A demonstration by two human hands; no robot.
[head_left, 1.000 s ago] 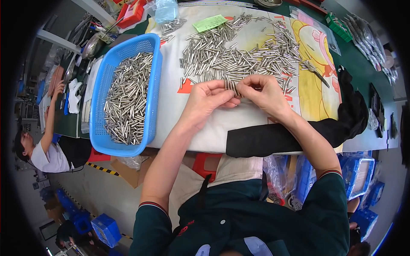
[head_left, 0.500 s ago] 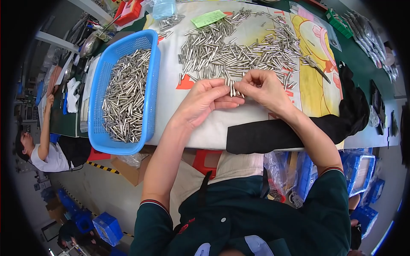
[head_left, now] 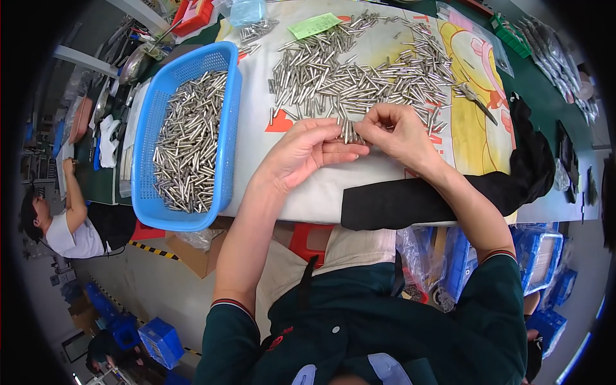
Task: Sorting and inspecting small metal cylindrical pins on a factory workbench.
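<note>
Several small metal pins (head_left: pixel 348 131) stand side by side between my two hands, just in front of a loose heap of such pins (head_left: pixel 359 82) on the cloth. My left hand (head_left: pixel 307 149) is curled under and around the row, its thumb pressed on the pins. At the row's right end, my right hand (head_left: pixel 399 136) pinches with thumb and forefinger; the fingertips partly hide what they grip. To the left stands a blue perforated plastic basket (head_left: pixel 232 128) with many more pins (head_left: pixel 190 144) in it.
A patterned cloth (head_left: pixel 256 163) covers the table. Pliers (head_left: pixel 476 101) and a black garment (head_left: pixel 410 204) lie to the right. Behind the heap are a green paper slip (head_left: pixel 314 25) and a bag of pins (head_left: pixel 258 30). Another person (head_left: pixel 70 228) works at far left.
My fingers have shifted slightly around the row of pins, and the right fingertips have curled in more. The person at far left has lowered an arm.
</note>
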